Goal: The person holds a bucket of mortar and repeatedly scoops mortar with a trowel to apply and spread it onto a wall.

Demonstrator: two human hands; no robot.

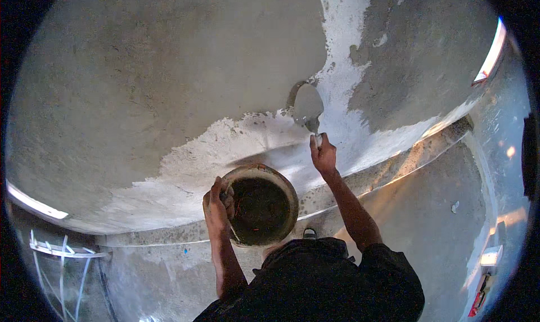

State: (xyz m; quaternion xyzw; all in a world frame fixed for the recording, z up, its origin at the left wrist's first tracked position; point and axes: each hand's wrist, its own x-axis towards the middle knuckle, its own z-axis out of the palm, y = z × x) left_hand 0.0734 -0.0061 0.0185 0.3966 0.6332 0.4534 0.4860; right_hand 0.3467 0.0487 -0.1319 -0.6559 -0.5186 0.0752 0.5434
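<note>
My left hand [217,209] grips the left side of a round container [289,204], a bucket or pan with a dark interior, held in front of my body. My right hand [323,156] is closed on the handle of a trowel [306,102], whose broad rounded blade lies against the grey plastered surface [225,52] where it meets a rough white patch [343,80]. Grey material shows around the blade's left edge and near its neck.
A ledge [422,159] runs along the foot of the wall above the grey floor [422,220]. A white metal frame, perhaps a stool or ladder [64,251], stands at lower left. Bright openings show at both sides. A small red object [478,299] lies at lower right.
</note>
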